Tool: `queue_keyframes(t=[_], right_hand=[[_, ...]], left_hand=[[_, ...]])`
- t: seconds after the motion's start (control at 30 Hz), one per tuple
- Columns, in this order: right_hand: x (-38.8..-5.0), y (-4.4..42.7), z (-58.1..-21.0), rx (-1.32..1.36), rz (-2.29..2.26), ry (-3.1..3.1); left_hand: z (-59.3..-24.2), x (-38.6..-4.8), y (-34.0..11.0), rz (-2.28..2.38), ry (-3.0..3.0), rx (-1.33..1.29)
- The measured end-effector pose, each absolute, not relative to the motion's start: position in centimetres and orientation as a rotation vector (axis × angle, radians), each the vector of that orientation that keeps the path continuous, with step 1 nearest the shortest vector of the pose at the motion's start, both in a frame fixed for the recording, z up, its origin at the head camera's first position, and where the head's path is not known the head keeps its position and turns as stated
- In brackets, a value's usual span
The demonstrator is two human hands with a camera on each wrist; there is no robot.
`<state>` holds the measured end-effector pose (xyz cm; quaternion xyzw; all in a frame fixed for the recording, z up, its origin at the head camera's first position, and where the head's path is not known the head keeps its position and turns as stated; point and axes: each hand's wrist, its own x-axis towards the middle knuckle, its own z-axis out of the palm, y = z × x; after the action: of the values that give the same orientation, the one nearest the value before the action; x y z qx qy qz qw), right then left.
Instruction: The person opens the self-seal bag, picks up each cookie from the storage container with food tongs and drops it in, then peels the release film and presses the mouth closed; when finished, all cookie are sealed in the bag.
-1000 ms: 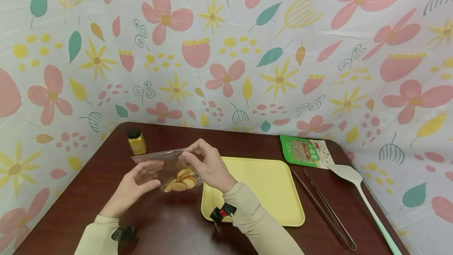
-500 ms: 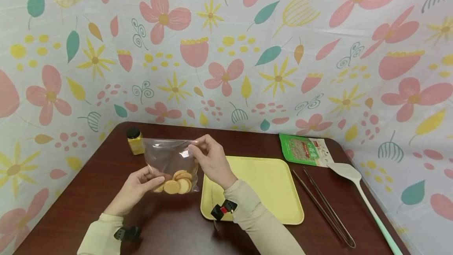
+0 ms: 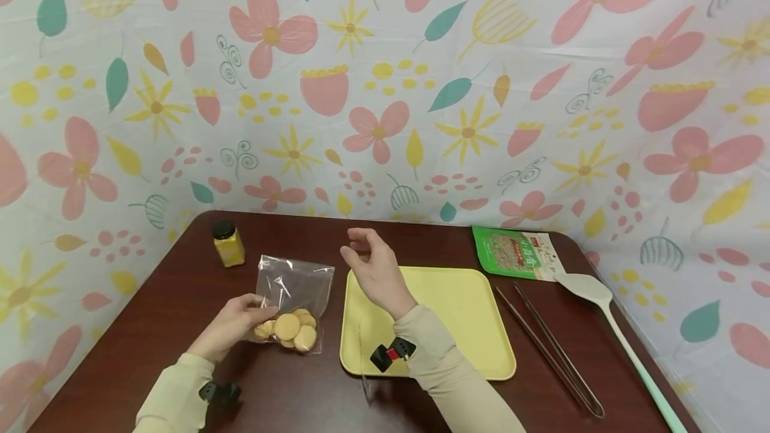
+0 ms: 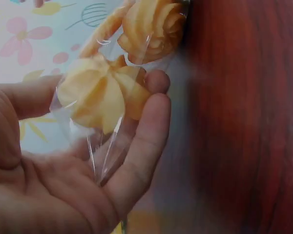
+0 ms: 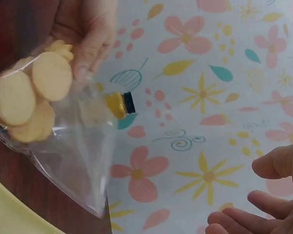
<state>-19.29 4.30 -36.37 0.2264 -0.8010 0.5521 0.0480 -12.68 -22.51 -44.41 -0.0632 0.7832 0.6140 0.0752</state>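
A clear plastic bag point(image 3: 295, 286) with several round golden cookies point(image 3: 289, 327) in its lower part is gripped at its left edge by my left hand point(image 3: 233, 327). In the left wrist view, the fingers curl behind the bag and the thumb lies on the other side, with piped swirl cookies point(image 4: 102, 92) between them. My right hand point(image 3: 379, 272) is apart from the bag, raised over the left part of the yellow tray point(image 3: 445, 319). Its fingers are loosely bent and hold nothing; the right wrist view shows space between thumb and fingers.
A yellow jar with a black lid point(image 3: 228, 244) stands at the table's back left. On the right lie a green-and-white food packet point(image 3: 517, 254), metal tongs point(image 3: 550, 353) and a pale spatula point(image 3: 619, 326). A floral cloth point(image 3: 385, 85) hangs behind the table.
My right hand has let go of the bag's top corner and moved slightly right and away. The bag, held upright half a second ago, now hangs lower and tilts back in my left hand.
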Motion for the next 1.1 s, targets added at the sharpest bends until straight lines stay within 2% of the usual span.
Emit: queue_keyframes(t=[0.13, 0.43, 0.8, 1.1], right_hand=[[-19.4, 5.1, -36.3, 0.682, 1.667, -2.470], [-19.7, 7.6, -36.0, 0.602, 1.600, -2.577], [-20.5, 13.7, -36.4, 0.579, 1.245, -2.698], [-20.4, 17.6, -36.4, 0.557, 1.006, -2.741]], left_hand=[[-44.4, -12.5, -22.2, 1.723, 2.462, -0.289], [-43.8, -12.2, -22.3, 1.204, 2.794, -0.288], [-43.1, -12.1, -22.8, 0.957, 2.923, -0.164], [-42.7, -12.9, -23.0, 0.979, 2.916, -0.090]])
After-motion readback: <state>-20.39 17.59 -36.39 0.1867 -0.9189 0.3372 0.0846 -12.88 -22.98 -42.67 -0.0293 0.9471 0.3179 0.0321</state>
